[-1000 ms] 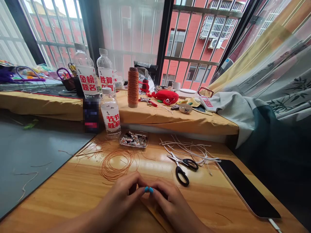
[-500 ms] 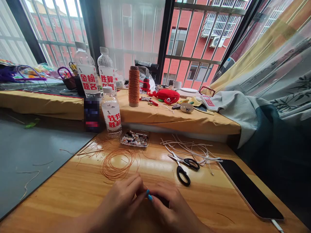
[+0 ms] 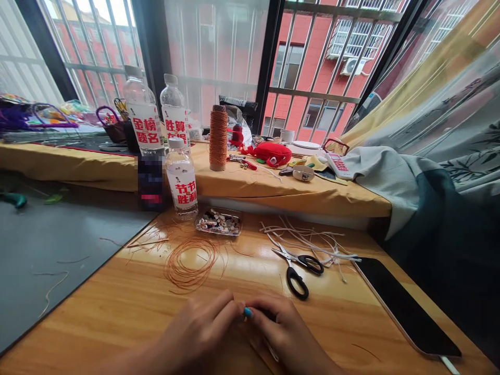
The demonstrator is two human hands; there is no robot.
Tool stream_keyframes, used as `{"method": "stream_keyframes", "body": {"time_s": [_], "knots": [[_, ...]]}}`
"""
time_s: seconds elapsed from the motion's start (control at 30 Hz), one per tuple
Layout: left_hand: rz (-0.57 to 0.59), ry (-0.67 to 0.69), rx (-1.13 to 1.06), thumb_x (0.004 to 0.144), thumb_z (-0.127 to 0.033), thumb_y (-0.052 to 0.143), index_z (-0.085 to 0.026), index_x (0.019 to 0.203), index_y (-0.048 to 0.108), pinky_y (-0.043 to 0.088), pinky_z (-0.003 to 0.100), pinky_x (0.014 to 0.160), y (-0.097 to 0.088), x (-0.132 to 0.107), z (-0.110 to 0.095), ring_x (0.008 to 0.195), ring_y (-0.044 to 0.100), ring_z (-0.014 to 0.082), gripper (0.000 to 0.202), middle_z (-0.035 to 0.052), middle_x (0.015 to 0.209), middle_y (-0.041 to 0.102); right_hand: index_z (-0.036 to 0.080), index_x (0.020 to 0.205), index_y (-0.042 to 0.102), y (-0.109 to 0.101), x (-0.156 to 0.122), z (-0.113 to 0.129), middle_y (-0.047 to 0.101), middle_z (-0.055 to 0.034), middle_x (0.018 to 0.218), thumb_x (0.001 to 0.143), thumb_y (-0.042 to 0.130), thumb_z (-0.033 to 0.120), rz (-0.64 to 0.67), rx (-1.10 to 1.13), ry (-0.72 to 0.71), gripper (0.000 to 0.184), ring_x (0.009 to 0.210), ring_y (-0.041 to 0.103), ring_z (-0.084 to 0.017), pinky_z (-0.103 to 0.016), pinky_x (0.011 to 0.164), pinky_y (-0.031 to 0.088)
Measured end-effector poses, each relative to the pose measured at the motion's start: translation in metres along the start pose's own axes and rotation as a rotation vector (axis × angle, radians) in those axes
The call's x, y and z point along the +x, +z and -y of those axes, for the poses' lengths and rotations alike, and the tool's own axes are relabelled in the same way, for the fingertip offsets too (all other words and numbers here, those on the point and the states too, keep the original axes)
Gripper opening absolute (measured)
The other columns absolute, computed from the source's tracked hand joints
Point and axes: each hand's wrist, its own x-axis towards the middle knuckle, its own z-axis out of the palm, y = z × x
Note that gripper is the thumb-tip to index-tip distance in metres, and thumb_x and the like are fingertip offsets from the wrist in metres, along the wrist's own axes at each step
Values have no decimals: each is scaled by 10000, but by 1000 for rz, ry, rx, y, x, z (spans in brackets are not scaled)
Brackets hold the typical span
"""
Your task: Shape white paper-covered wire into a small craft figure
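My left hand (image 3: pixel 209 323) and my right hand (image 3: pixel 287 333) meet fingertip to fingertip just above the near part of the wooden table (image 3: pixel 128 307). Both are closed in a pinch, and a bright blue nail (image 3: pixel 247 312) shows between them. Whatever the fingertips hold is too small and covered to make out. Below my right palm a thin brown and whitish strand (image 3: pixel 269 350) shows in part. A loose coil of orange-brown thread (image 3: pixel 191 263) lies beyond my left hand. Scissors (image 3: pixel 295 268) with black handles rest slightly spread beyond my right hand.
Behind the coil are a clear tray of beads (image 3: pixel 219 222) and a water bottle (image 3: pixel 182 179). White cords (image 3: pixel 304 239) lie near a phone (image 3: pixel 408 307) with a cable at right. A thread spool (image 3: pixel 217 138) and red pouch (image 3: pixel 273 154) stand on the cloth-covered ledge (image 3: pixel 328 200).
My left fingers have curled further in at the pinch point, and a strand has come into sight below my right hand. A dark green thing has appeared at the far left edge.
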Motion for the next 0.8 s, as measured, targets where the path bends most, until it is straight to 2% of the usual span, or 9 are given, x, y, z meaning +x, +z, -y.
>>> {"method": "stream_keyframes", "body": {"time_s": [0.2, 0.4, 0.53, 0.7, 0.8], "knots": [[-9, -133, -158, 829, -162, 350, -153, 675, 484, 305, 182, 455, -1, 4, 1, 496, 431, 79, 205, -2, 588, 489, 149, 765, 652, 1, 1, -3, 616, -24, 699, 799, 442, 341, 1, 36, 25, 287, 683, 537, -135, -220, 636, 389], [9, -346, -356, 801, -213, 419, -154, 654, 484, 341, 162, 474, -6, 7, 0, 517, 444, 75, 171, -5, 593, 502, 182, 843, 640, 0, 1, 3, 629, -29, 800, 795, 456, 317, 29, 9, -15, 234, 766, 537, -145, -235, 709, 380], [29, -339, -390, 788, -213, 435, -152, 662, 500, 337, 164, 476, -5, 7, 1, 525, 448, 78, 155, 0, 599, 512, 169, 776, 639, 0, 1, 0, 613, -31, 745, 809, 425, 331, 12, 19, -28, 269, 727, 525, -140, -232, 674, 382], [61, -316, -467, 792, -180, 420, -150, 737, 536, 372, 172, 550, -6, 9, 3, 600, 490, 91, 131, 16, 663, 548, 134, 680, 584, 2, 2, -7, 496, 5, 615, 798, 426, 378, -9, 164, 76, 313, 531, 446, -85, -180, 479, 347], [75, -327, -517, 792, -167, 419, -152, 773, 543, 388, 174, 582, -7, 9, 4, 639, 507, 95, 127, 19, 695, 561, 129, 654, 565, 3, 2, -6, 458, 17, 584, 787, 439, 393, -4, 199, 90, 321, 491, 407, -71, -172, 441, 319]]}}
